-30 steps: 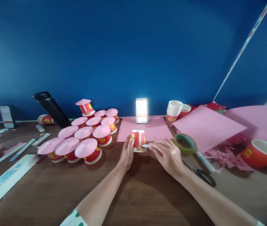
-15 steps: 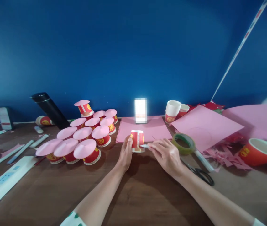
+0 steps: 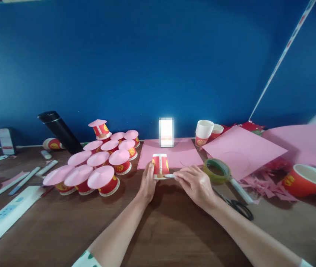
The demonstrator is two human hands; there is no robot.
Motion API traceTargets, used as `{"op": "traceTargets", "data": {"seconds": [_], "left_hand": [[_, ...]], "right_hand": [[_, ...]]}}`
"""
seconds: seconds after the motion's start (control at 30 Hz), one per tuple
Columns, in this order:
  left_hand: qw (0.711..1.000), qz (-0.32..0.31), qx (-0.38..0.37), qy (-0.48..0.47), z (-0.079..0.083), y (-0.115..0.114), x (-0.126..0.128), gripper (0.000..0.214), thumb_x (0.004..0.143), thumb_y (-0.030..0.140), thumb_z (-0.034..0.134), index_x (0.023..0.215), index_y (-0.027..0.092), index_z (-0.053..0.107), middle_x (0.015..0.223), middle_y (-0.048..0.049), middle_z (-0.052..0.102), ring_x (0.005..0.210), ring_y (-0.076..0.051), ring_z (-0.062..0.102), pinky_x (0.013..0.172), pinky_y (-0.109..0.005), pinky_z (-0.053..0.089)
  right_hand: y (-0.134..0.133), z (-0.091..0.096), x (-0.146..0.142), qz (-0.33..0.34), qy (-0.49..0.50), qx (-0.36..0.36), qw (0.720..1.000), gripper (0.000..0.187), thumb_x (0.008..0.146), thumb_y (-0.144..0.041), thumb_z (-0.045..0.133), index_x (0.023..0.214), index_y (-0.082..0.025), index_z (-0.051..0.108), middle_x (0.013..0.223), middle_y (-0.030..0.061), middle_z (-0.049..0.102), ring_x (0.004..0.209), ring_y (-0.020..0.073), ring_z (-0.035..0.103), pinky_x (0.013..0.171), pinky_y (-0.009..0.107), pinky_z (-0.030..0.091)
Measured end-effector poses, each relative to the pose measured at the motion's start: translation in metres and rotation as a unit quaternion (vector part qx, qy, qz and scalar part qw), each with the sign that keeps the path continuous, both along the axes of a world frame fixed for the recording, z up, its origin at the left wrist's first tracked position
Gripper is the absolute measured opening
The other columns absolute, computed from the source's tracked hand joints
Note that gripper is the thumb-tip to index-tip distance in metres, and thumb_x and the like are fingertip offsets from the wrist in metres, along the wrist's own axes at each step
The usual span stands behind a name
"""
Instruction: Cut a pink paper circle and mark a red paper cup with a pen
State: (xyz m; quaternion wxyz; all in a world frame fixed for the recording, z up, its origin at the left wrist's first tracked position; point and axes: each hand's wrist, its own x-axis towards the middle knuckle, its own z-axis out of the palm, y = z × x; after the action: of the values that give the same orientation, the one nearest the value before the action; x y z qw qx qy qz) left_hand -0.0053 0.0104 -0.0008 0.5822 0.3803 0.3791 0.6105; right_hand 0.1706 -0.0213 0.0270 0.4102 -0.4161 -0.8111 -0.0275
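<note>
My left hand is closed around the left side of a red paper cup, thumb on its near side. The cup is upside down, its white base on top, with a pale printed strip down the front. Between the thumb and fingers of my right hand is a slim white pen-like tool, its exact kind unclear. The tool lies almost level across the cup's lower front, near the rim. Left of my hands stand several upturned red cups with pink paper cones on top.
Behind the cup lie pink paper sheets and a lit phone. To the right are a tape roll, black-handled scissors, paper scraps and an orange-red cup. A power strip and black flask are left.
The tool has shifted left and lower across the front of the cup, now lying flatter near the rim. The cup has tilted slightly in my left hand.
</note>
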Motion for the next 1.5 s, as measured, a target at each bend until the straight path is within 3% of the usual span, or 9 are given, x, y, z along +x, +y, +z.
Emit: {"op": "traceTargets", "data": {"seconds": [0.23,0.4,0.53,0.67,1.1,1.33,1.5], "left_hand": [[0.999,-0.024,0.000,-0.023,0.0031,-0.0013,0.0006,0.026,0.080,0.044,0.052,0.092,0.021,0.057,0.082,0.0009,0.059,0.070,-0.010,0.054,0.067,-0.022,0.043],[0.999,-0.004,-0.013,-0.048,0.0027,-0.0004,-0.0005,0.029,0.077,0.048,0.054,0.084,0.020,0.056,0.078,0.0024,0.058,0.068,-0.010,0.054,0.066,-0.023,0.043],[0.999,-0.028,-0.011,-0.041,0.0038,-0.0013,-0.0002,0.029,0.078,0.045,0.055,0.091,0.020,0.058,0.084,0.0008,0.060,0.074,-0.011,0.056,0.070,-0.024,0.043],[0.998,-0.025,-0.007,-0.051,0.0041,-0.0013,-0.0009,0.030,0.078,0.046,0.053,0.091,0.019,0.057,0.088,-0.0006,0.060,0.077,-0.012,0.056,0.072,-0.024,0.044],[0.997,0.006,-0.016,-0.080,0.0040,0.0002,0.0000,0.033,0.072,0.049,0.059,0.083,0.018,0.057,0.080,0.0001,0.060,0.067,-0.010,0.055,0.061,-0.022,0.043],[0.997,-0.011,-0.019,-0.072,0.0034,-0.0002,-0.0002,0.030,0.072,0.045,0.061,0.084,0.018,0.058,0.081,0.0000,0.061,0.072,-0.011,0.056,0.068,-0.024,0.044],[0.997,-0.008,-0.013,-0.080,0.0004,0.0020,-0.0010,0.031,0.074,0.046,0.058,0.083,0.017,0.056,0.080,-0.0014,0.059,0.069,-0.012,0.054,0.060,-0.023,0.042]], "right_hand": [[0.0004,-0.0018,0.0000,-0.008,0.033,-0.006,0.999,0.015,0.087,-0.021,0.053,0.094,-0.022,0.065,0.088,0.0047,0.068,0.080,0.0171,0.059,0.073,0.030,0.046],[0.0005,-0.0018,-0.0001,0.007,0.019,-0.010,1.000,0.015,0.086,-0.022,0.053,0.094,-0.023,0.066,0.086,0.0041,0.068,0.078,0.0162,0.059,0.072,0.029,0.046],[0.0011,-0.0025,0.0004,-0.022,0.035,-0.004,0.999,0.014,0.086,-0.021,0.054,0.094,-0.023,0.065,0.087,0.0039,0.068,0.078,0.0168,0.059,0.073,0.029,0.046],[0.0004,-0.0017,0.0001,-0.004,0.023,-0.009,1.000,0.015,0.086,-0.021,0.054,0.095,-0.023,0.065,0.087,0.0040,0.067,0.079,0.0166,0.059,0.073,0.029,0.046],[0.0000,-0.0005,0.0007,0.000,0.011,-0.005,1.000,0.015,0.086,-0.022,0.054,0.095,-0.023,0.065,0.087,0.0039,0.068,0.078,0.0160,0.060,0.071,0.029,0.046],[0.0000,-0.0014,0.0007,-0.027,0.026,0.011,0.999,0.015,0.086,-0.022,0.053,0.095,-0.023,0.066,0.086,0.0043,0.068,0.077,0.0164,0.059,0.072,0.029,0.046],[-0.0016,0.0014,0.0000,-0.003,0.012,0.003,1.000,0.016,0.087,-0.022,0.053,0.095,-0.023,0.066,0.086,0.0044,0.067,0.077,0.0165,0.059,0.070,0.029,0.046]]}}
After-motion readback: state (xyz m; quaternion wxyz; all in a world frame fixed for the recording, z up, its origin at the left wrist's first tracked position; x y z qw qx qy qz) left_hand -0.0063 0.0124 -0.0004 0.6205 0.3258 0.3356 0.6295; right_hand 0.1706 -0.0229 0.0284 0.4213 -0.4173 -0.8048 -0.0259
